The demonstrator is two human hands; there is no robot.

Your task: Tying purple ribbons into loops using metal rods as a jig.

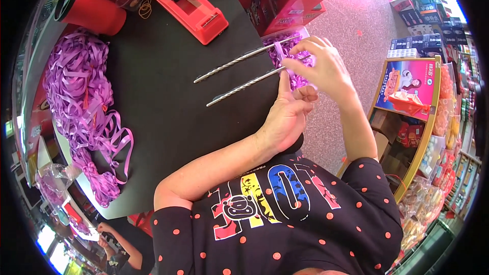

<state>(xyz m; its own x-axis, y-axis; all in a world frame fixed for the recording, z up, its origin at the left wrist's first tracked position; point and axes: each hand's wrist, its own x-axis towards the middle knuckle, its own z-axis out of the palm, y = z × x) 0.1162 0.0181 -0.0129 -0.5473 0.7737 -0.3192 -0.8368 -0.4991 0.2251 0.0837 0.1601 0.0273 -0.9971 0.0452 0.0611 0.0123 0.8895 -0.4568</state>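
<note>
Two twisted silver metal rods, like long drill bits, reach out over the black table [158, 122], side by side with a gap: an upper rod [229, 64] and a lower rod [242, 87]. A short band of purple ribbon [279, 51] spans the gap near their right ends. My left hand [288, 114] is below, index finger stretched up to the lower rod by the ribbon, other fingers loosely bent. From the right, my right hand [326, 69] hovers at the ribbon, thumb and index tips apart. Behind the hands, a pale box [304, 32] holds many purple ribbon pieces.
A heap of purple ribbon [79, 79] covers the table's left side. At the back are a red tape dispenser [209, 25], yellow rubber bands [145, 7] and a red cup [99, 12]. A red carton [290, 0] stands beyond the table; shop shelves [407, 163] line the right.
</note>
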